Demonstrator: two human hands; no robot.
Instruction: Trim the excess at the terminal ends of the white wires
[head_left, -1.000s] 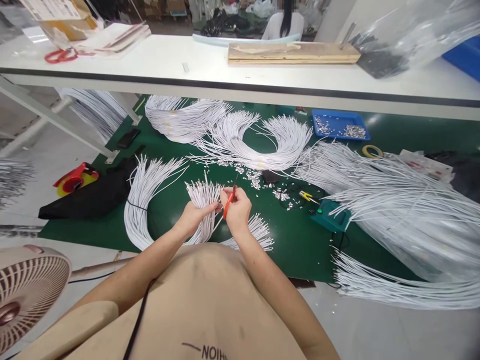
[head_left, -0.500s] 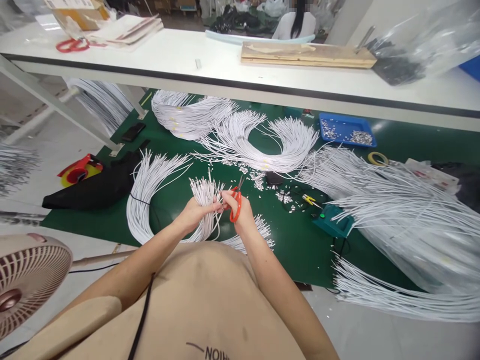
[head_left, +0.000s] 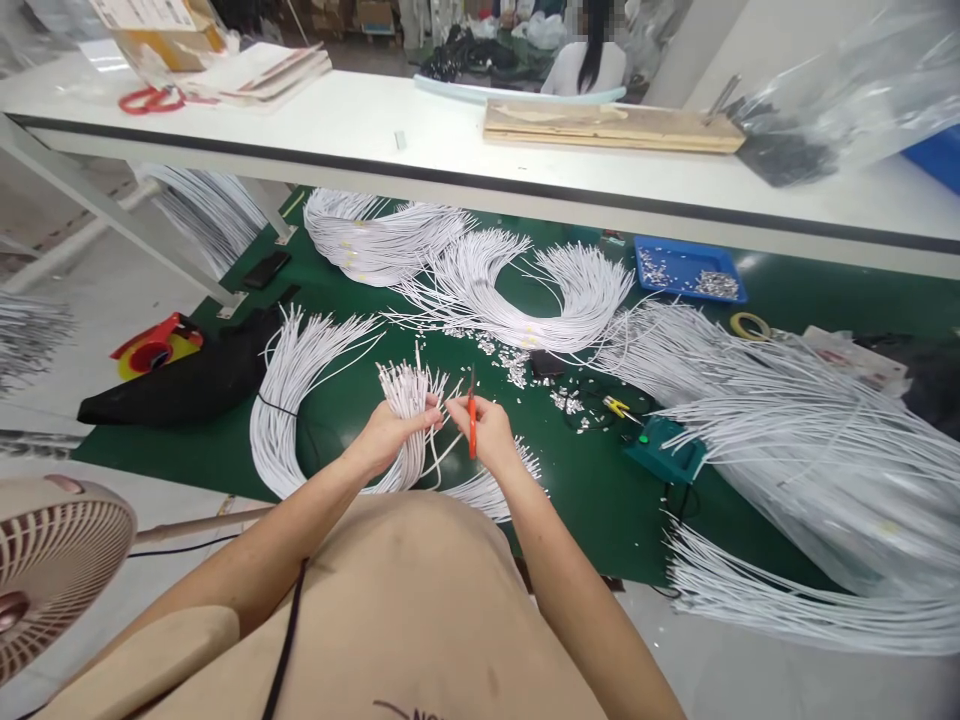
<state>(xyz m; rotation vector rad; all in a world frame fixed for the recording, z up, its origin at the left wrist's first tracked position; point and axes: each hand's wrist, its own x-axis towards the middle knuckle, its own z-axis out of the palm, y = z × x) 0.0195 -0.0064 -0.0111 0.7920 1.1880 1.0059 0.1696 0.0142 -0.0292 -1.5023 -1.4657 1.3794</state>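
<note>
My left hand is wrapped round the end of a bundle of white wires, its thumb lying across the front. The wire tips stick up above the fist, and a few strands stray to the right. Close beside it, my right hand carries orange-handled scissors, blades pointing up and away from me. The thumb and fingertips of that hand pinch near a loose wire end by the left thumb. Small cut-looking white pieces lie scattered on the green table just beyond.
Coiled white wire bundles lie across the green tabletop. At the right are a blue tray of small parts, a teal device and yellow-handled pliers. A white shelf spans the far side. A fan stands at left.
The scissors have turned in my right hand, so their handles now show edge-on. My right fingertips have drawn slightly apart from the left thumb. My left hand keeps its hold on the bundle.
</note>
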